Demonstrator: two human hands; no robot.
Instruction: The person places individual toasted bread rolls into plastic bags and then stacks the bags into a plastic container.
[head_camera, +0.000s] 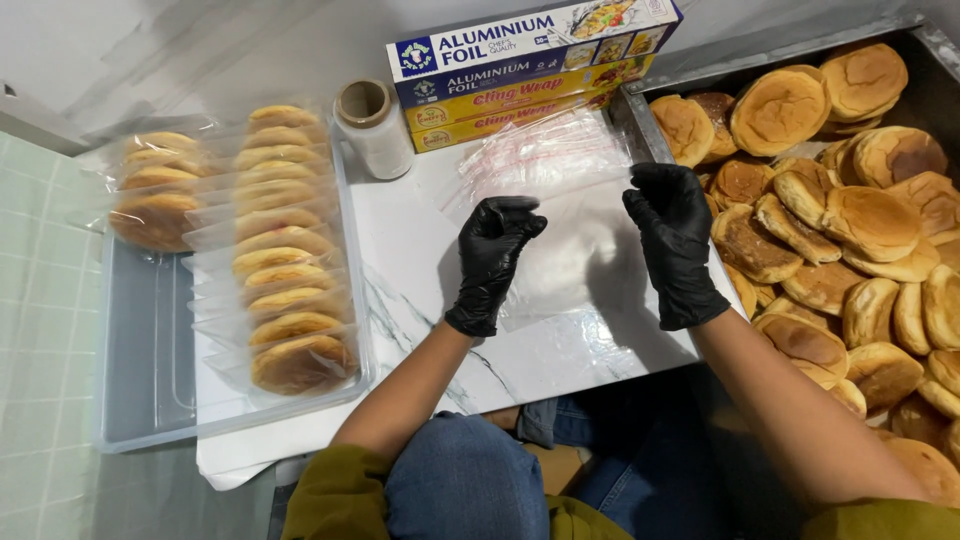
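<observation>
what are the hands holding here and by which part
Both gloved hands, left hand and right hand, pinch a clear plastic bag by its top edge, one at each upper corner.

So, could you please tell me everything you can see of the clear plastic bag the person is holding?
The clear plastic bag is thin, see-through film, flat and apparently empty. Both black-gloved hands hold it up by its top edge, the left hand at one corner and the right hand at the other, so it hangs over the white marble-look table. Its lower part seems to rest on the tabletop. Behind it lies a pile of similar bags with red strips. Whether its mouth is open cannot be told.
</observation>
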